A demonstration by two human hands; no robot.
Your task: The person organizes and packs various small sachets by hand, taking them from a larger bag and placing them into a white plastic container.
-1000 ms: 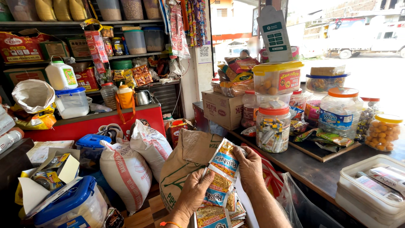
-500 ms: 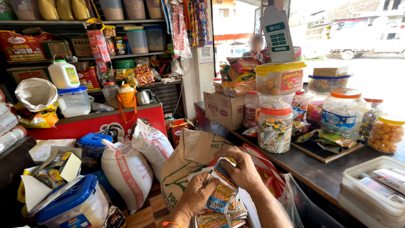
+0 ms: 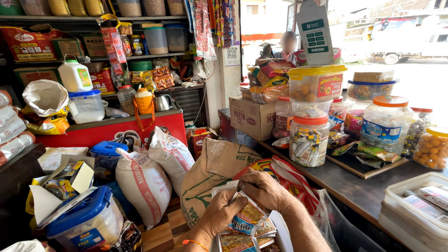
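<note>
From my head camera, low in the centre of the frame, my left hand (image 3: 223,213) and right hand (image 3: 265,190) are together, both pinched on a strip of glossy sachets (image 3: 247,218) that hangs down toward the bottom edge. The foil looks thin and slick; I judge a careless tug could tear a packet open instead of along the seam. Behind them stands a coarse brown sack (image 3: 212,172), with a round clear plastic jar (image 3: 309,140) on the dark counter (image 3: 345,179) to the right.

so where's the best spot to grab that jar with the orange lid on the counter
Take the jar with the orange lid around its straight clear wall, just under the lid, coming from its open front left side. Other containers crowd behind and to the right, and it stands upright near the counter edge.
</note>
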